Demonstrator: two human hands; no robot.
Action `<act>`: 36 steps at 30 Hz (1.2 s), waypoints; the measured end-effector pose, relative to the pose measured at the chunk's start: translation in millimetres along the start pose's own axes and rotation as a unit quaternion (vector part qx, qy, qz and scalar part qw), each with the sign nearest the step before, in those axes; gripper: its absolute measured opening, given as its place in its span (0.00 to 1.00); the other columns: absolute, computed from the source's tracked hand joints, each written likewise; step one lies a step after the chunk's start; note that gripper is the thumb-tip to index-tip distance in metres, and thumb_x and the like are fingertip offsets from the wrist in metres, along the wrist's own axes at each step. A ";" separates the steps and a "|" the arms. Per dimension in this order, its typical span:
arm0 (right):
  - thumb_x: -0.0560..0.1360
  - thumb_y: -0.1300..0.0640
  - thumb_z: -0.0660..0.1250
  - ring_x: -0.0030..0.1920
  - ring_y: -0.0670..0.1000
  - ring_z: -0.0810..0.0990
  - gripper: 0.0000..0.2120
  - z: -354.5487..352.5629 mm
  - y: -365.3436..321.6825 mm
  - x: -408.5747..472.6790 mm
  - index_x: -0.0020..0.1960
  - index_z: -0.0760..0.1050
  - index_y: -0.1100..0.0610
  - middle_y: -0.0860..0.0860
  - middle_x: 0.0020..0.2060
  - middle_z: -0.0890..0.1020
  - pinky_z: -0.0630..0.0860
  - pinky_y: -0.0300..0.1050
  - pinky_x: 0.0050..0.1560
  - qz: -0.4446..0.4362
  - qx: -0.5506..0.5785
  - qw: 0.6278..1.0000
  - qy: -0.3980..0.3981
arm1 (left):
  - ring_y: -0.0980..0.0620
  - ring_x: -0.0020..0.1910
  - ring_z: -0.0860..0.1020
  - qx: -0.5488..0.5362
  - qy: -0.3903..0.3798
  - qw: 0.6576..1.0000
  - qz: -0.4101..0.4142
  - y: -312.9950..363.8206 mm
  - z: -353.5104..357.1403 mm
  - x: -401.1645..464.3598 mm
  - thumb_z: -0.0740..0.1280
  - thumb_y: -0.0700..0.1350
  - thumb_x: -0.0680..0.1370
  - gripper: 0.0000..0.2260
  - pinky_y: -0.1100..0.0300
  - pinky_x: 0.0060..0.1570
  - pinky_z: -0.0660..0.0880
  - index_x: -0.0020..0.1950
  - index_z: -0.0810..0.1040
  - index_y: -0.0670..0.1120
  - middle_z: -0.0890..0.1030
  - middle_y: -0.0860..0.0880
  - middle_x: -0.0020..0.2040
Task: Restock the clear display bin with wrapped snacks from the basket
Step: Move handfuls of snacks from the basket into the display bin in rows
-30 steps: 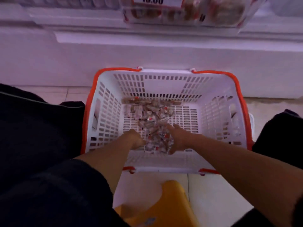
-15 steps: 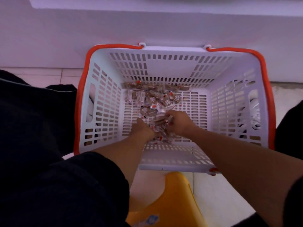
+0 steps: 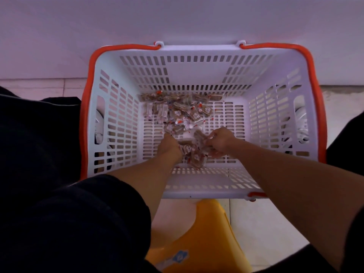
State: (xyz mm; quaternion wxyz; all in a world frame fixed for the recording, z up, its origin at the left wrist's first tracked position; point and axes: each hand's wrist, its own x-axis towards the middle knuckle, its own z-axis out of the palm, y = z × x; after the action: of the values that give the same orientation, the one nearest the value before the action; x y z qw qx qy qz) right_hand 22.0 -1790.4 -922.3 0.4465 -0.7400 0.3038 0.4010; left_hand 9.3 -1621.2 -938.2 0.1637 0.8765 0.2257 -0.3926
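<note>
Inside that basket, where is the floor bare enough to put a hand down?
The basket floor lies bare on its right, toward the right wall, and left below the snacks. It is crowded along the far wall and between the left hand and right hand.

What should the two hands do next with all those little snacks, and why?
Probably lift straight up together. The left hand and right hand are cupped round a clump of small brown wrapped snacks at the bottom of the white slotted plastic basket, so the scoop looks gathered.

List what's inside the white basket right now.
Inside the basket: a pile of wrapped snacks on its slotted floor, plus the left hand and right hand gathering some. Snacks under the hands are hidden.
</note>
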 end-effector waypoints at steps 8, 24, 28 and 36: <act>0.75 0.62 0.72 0.24 0.54 0.78 0.10 -22.1 -6.3 2.0 0.51 0.77 0.67 0.62 0.34 0.80 0.81 0.51 0.31 0.004 -0.146 0.989 -0.026 | 0.43 0.56 0.78 0.060 -0.063 0.995 0.058 -10.8 -9.1 0.3 0.74 0.39 0.73 0.23 0.55 0.51 0.77 0.65 0.72 0.39 0.78 0.42 0.59; 0.73 0.63 0.74 0.32 0.53 0.81 0.11 -38.5 -8.5 -2.0 0.54 0.77 0.61 0.58 0.38 0.80 0.83 0.47 0.36 -0.045 -0.208 0.976 -0.037 | 0.48 0.37 0.78 0.030 -0.065 0.996 0.051 -7.7 -12.9 7.1 0.79 0.48 0.67 0.20 0.60 0.27 0.70 0.50 0.73 0.42 0.79 0.45 0.43; 0.71 0.65 0.75 0.37 0.55 0.82 0.12 -51.3 -22.3 -17.0 0.52 0.77 0.63 0.59 0.42 0.81 0.84 0.50 0.42 -0.058 -0.234 0.968 -0.066 | 0.52 0.23 0.72 -0.151 -0.171 0.973 0.028 -22.3 -45.7 6.8 0.71 0.41 0.75 0.10 0.63 0.24 0.69 0.39 0.71 0.42 0.74 0.46 0.28; 0.72 0.72 0.71 0.43 0.48 0.84 0.16 -89.3 -127.2 -125.4 0.59 0.78 0.65 0.55 0.44 0.83 0.82 0.43 0.46 -0.159 -0.210 0.932 -0.249 | 0.56 0.31 0.71 -0.359 -0.404 0.828 0.147 5.3 -178.3 -68.0 0.69 0.36 0.70 0.06 0.67 0.27 0.69 0.45 0.76 0.40 0.77 0.45 0.40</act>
State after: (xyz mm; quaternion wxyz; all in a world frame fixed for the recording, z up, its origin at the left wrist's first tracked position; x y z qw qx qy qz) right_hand 91.6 -1806.8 -735.8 0.3998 -0.7318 -0.0298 0.5511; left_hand 81.6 -1561.1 -772.0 0.5996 0.5419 0.1329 -0.5738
